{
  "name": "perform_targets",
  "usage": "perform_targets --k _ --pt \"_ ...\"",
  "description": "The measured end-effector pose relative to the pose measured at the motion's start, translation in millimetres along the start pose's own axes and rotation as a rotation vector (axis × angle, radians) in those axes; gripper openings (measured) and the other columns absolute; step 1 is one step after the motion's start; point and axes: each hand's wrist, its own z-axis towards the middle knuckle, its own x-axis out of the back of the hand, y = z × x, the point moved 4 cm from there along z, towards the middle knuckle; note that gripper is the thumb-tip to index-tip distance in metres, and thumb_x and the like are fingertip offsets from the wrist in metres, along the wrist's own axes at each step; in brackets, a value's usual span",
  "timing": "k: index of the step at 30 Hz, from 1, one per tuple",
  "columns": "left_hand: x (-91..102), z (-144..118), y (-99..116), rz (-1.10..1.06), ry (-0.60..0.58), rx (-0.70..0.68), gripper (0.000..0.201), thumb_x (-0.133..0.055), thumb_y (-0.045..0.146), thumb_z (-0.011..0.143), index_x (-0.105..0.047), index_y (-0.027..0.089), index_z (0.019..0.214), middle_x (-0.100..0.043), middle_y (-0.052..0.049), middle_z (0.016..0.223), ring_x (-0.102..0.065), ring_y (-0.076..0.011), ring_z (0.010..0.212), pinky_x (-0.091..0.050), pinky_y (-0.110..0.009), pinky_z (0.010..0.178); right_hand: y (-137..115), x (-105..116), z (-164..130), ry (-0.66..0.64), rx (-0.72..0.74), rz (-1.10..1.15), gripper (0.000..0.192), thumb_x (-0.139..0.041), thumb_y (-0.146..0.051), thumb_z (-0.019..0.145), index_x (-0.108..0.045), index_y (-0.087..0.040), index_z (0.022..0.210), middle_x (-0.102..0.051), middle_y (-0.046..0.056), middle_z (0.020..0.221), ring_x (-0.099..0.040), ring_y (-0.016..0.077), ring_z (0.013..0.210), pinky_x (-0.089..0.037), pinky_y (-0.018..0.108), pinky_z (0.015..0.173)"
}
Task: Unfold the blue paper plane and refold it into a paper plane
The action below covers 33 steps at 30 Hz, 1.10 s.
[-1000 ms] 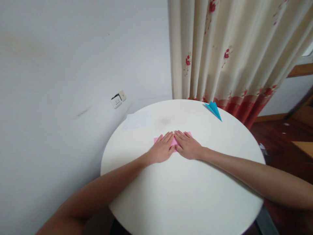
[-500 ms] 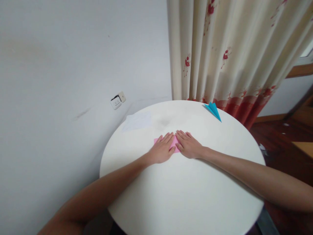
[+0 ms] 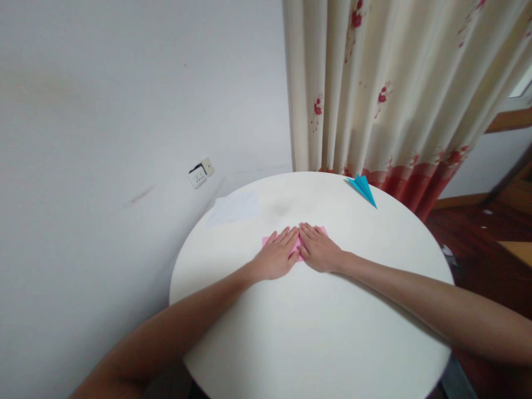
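Note:
A pink sheet of paper (image 3: pixel 296 247) lies flat on the white round table (image 3: pixel 316 327). My left hand (image 3: pixel 276 255) rests palm down over its left part, fingers stretched out. On the right part lies my right hand (image 3: pixel 318 247), also flat, its fingertips close to those of the left. Most of the paper is hidden beneath both hands; pink shows between them, at the left corner and past the right hand's fingers.
A blue paper plane (image 3: pixel 364 189) sits near the table's far right edge. At the far left lies a thin white sheet (image 3: pixel 235 207). A wall with a socket (image 3: pixel 198 176) borders the left side, and a patterned curtain (image 3: pixel 374 100) hangs behind.
My right hand has shifted slightly toward me and to the left, so a pink corner now shows beyond its fingers. The left hand stays in place on the paper.

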Motion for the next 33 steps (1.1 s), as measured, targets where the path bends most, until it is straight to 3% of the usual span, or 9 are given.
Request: perform_targets --k 8,17,23,33 --pt "-0.5 0.0 -0.5 0.026 0.032 0.027 0.066 -0.02 0.045 0.101 -0.016 0.01 0.156 -0.013 -0.012 0.164 -0.008 -0.0211 0.152 -0.009 -0.044 0.122 1.3 1.7 -1.2 -0.01 -0.004 0.024 0.067 -0.021 -0.041 0.101 -0.027 0.0 0.153 -0.023 0.02 0.16 -0.018 0.03 0.15 -0.018 0.05 0.12" --pt "-0.9 1.2 -3.2 0.025 0.05 0.054 0.068 -0.024 0.048 0.1 -0.017 0.011 0.156 -0.014 -0.011 0.164 -0.008 -0.0228 0.152 -0.011 -0.045 0.122 5.2 0.2 0.5 -0.031 -0.027 0.032 0.065 -0.02 -0.041 0.101 -0.027 -0.003 0.154 -0.021 0.019 0.161 -0.017 0.0284 0.15 -0.016 0.049 0.12" --pt "-0.8 1.3 -4.0 0.003 0.035 0.029 0.065 -0.023 0.048 0.1 -0.013 0.019 0.158 -0.012 -0.005 0.165 -0.007 -0.0227 0.152 -0.01 -0.047 0.122 5.2 -0.5 -0.1 -0.019 -0.033 0.019 0.065 -0.019 -0.041 0.102 -0.026 -0.002 0.154 -0.022 0.019 0.161 -0.018 0.0292 0.15 -0.017 0.05 0.12" --pt "0.1 1.8 -0.8 0.024 0.036 0.035 0.065 -0.02 0.045 0.101 -0.014 0.013 0.157 -0.013 -0.009 0.164 -0.008 -0.022 0.152 -0.009 -0.047 0.122 1.2 -0.8 0.3 0.007 0.026 -0.001 0.065 -0.02 -0.038 0.101 -0.03 0.002 0.151 -0.025 0.021 0.159 -0.02 0.0285 0.149 -0.019 0.046 0.121"
